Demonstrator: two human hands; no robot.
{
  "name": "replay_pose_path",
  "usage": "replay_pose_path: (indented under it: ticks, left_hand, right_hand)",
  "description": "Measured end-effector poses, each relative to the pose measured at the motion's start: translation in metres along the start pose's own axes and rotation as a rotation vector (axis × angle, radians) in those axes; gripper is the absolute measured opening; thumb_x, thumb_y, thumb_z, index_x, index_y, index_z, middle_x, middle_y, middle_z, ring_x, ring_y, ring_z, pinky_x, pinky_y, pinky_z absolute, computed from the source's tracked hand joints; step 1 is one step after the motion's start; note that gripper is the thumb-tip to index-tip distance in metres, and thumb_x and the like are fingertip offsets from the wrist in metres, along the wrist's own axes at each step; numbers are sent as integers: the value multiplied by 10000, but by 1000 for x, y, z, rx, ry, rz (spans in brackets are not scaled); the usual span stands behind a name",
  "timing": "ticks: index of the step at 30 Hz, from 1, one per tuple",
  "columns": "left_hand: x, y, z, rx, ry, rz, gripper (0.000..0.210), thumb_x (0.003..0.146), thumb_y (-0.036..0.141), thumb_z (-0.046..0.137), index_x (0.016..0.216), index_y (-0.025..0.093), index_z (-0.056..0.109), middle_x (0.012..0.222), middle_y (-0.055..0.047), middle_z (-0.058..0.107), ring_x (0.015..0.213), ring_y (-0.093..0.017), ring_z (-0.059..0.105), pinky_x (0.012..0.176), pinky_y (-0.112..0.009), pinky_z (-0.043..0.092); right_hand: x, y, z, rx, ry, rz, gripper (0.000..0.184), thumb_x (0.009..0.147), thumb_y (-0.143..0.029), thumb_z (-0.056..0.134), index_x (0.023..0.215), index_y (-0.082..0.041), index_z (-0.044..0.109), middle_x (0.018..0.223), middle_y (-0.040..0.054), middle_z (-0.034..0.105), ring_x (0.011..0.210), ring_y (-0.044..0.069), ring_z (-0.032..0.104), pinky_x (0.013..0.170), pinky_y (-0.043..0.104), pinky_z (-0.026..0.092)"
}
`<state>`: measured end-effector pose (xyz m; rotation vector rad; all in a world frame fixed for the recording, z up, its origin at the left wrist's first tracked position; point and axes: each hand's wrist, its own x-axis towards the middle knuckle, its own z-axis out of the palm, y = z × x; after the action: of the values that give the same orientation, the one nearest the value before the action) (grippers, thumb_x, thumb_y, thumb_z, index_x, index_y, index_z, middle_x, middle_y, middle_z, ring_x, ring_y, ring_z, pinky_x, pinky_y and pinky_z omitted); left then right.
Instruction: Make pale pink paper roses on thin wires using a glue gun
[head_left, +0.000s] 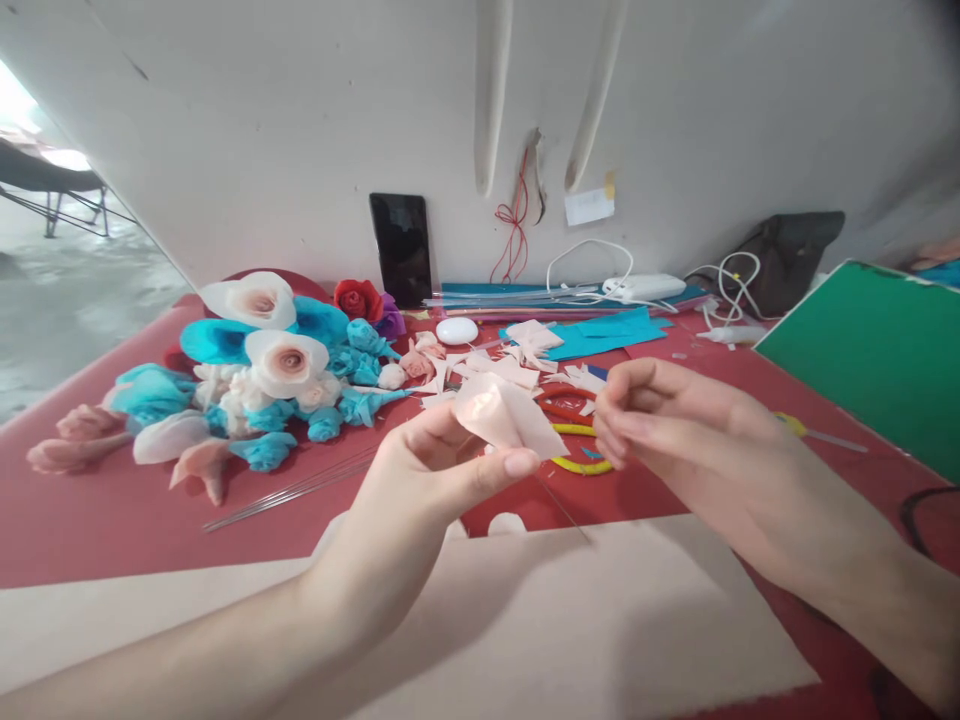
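Observation:
Between the thumb and fingers of my left hand is a pale pink paper flower, its petal wrapped in a loose cone. A thin wire stem slants down from it over a large pale pink paper sheet. To the right of the flower, apart from it, my right hand has its fingers curled together against the thumb. Whether anything small is pinched there is hidden. Behind the fingers lie scissors or pliers with yellow and red handles, partly covered by my right hand.
Finished paper flowers in white, blue and pink are heaped at left, with thin wires in front. Paper scraps, blue paper strips and a white power strip lie behind. A phone leans on the wall; a green board stands right.

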<state>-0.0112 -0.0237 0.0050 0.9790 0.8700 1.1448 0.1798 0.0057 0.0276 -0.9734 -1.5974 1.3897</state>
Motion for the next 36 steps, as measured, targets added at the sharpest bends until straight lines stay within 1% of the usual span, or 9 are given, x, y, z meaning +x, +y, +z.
replay_pose_path:
  ticks: [4, 11, 14, 17, 22, 27, 30, 33, 36]
  left_hand:
    - [-1, -1, 0, 12, 7, -9, 126, 726, 275, 696, 811, 195, 648, 732, -2, 555, 649, -108, 475, 488, -173, 348]
    - [-1, -3, 0, -24, 19, -15, 148, 728, 258, 698, 705, 173, 580, 633, 38, 506, 556, -64, 428, 531, -176, 361]
    - [-1, -4, -1, -28, 30, -7, 157, 716, 260, 710, 697, 167, 585, 668, 32, 533, 609, -74, 467, 576, -176, 389]
    - [0, -5, -2, -37, 31, -21, 142, 721, 250, 703, 704, 175, 584, 687, 31, 568, 609, -80, 488, 563, -175, 396]
    - [2, -5, -2, -14, 27, -48, 145, 726, 272, 699, 729, 183, 585, 762, 13, 630, 694, -111, 556, 587, -178, 421]
    - [1, -6, -3, 3, 13, -30, 128, 736, 287, 692, 781, 191, 620, 776, 7, 639, 713, -113, 571, 607, -171, 432]
    - [1, -8, -4, 7, 32, -39, 125, 736, 286, 691, 776, 192, 620, 727, 17, 621, 651, -96, 550, 541, -155, 401]
    - [4, -7, -5, 18, 32, -33, 127, 740, 296, 686, 771, 193, 618, 750, 11, 638, 663, -103, 556, 533, -159, 395]
    - [5, -7, -4, 39, 28, -36, 141, 739, 317, 686, 792, 202, 624, 820, -1, 671, 762, -139, 596, 616, -185, 438]
  right_hand:
    - [-1, 4, 1, -102, 19, -58, 83, 845, -292, 596, 900, -230, 596, 786, -14, 541, 735, 75, 539, 668, 135, 456]
    - [2, 3, -2, -16, -32, -7, 78, 877, -212, 522, 925, -193, 580, 872, 14, 602, 786, 105, 593, 718, 197, 497]
    - [2, 2, -2, -47, -3, 16, 124, 802, -209, 633, 920, -207, 596, 896, 0, 618, 796, 95, 602, 713, 164, 503]
    - [3, 1, -3, -100, 49, 39, 182, 685, -184, 745, 821, -210, 627, 780, -34, 634, 717, 69, 614, 645, 91, 497]
    - [10, 3, -9, -56, 145, 50, 183, 627, -206, 788, 778, -208, 685, 746, -7, 669, 682, 103, 647, 608, 106, 522]
    - [18, 7, -17, 62, 118, 65, 189, 669, -230, 768, 832, -178, 688, 796, 31, 679, 743, 126, 655, 674, 148, 538]
    - [20, 9, -20, 70, 95, 52, 179, 692, -241, 753, 841, -167, 687, 799, 39, 679, 752, 127, 655, 684, 154, 538]
    - [22, 11, -22, -4, 92, 36, 179, 712, -266, 734, 854, -169, 684, 831, 45, 679, 786, 141, 655, 719, 178, 539]
    - [25, 12, -25, -139, 96, 16, 203, 743, -302, 694, 890, -164, 677, 869, 59, 678, 836, 170, 651, 750, 227, 542]
